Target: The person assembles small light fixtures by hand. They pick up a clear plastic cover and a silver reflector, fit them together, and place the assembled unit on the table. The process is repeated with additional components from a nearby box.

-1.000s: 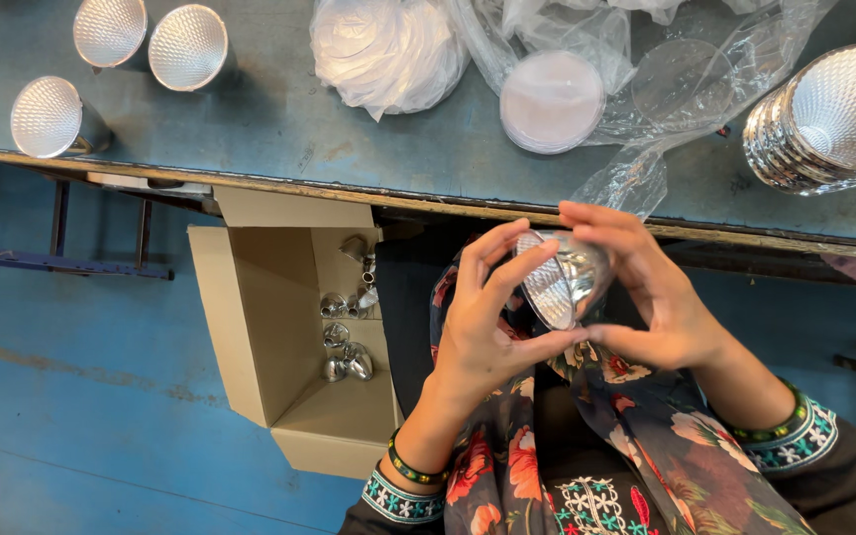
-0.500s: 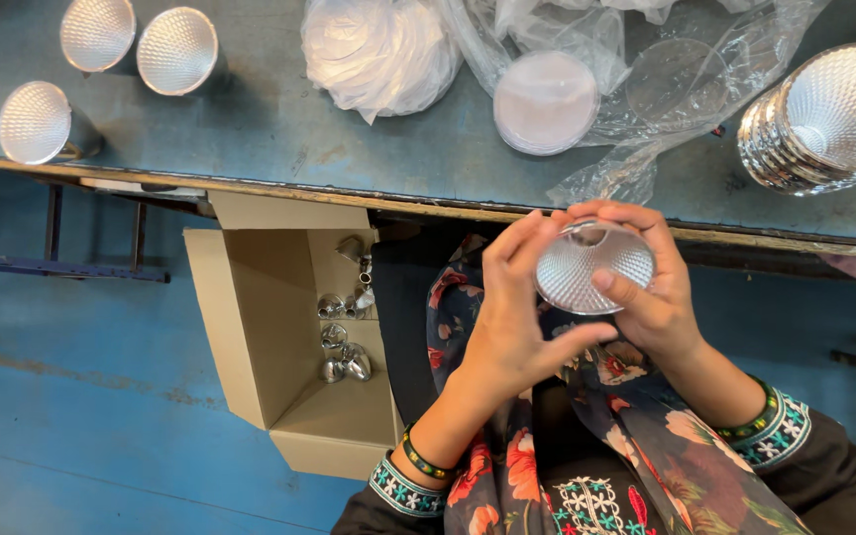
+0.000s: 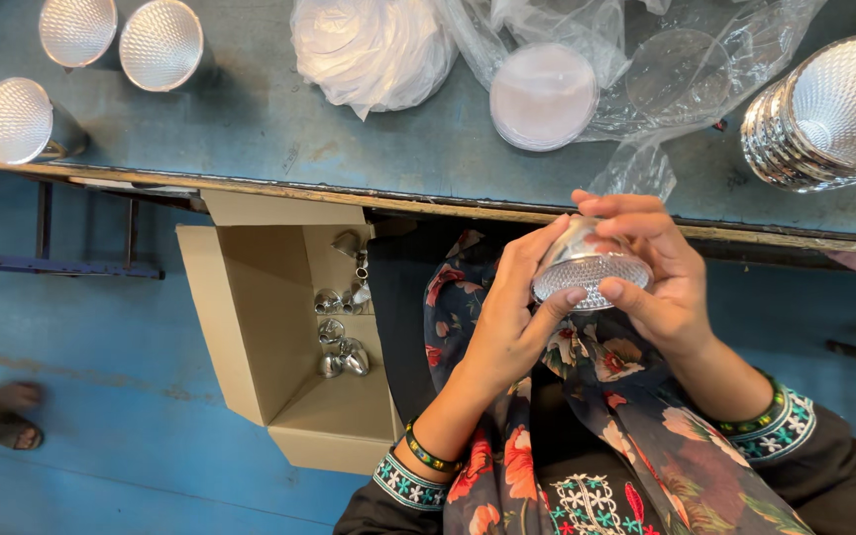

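An open cardboard box (image 3: 250, 327) (silvery parts inside) sits below the table (image 3: 250, 129).

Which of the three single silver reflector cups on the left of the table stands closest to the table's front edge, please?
The lone reflector cup at far left, almost on the table edge. The other two cups sit together farther back.

The table (image 3: 250, 129) runs across the far side of the view. At the table's left end stand three reflectors (image 3: 76, 30), two side by side and one nearer the edge. Right of them, at the table's middle, lie a bag (image 3: 374, 50), then a disc (image 3: 544, 94) in plastic wrap. At the table's right end lies a stack of reflectors (image 3: 834, 109). Below the table's near edge, left of the person's lap, an open box (image 3: 279, 347) sits on the floor, small parts (image 3: 341, 342) inside it. Both hands (image 3: 507, 317) hold a reflector (image 3: 587, 267) just before the table's edge, under the disc.
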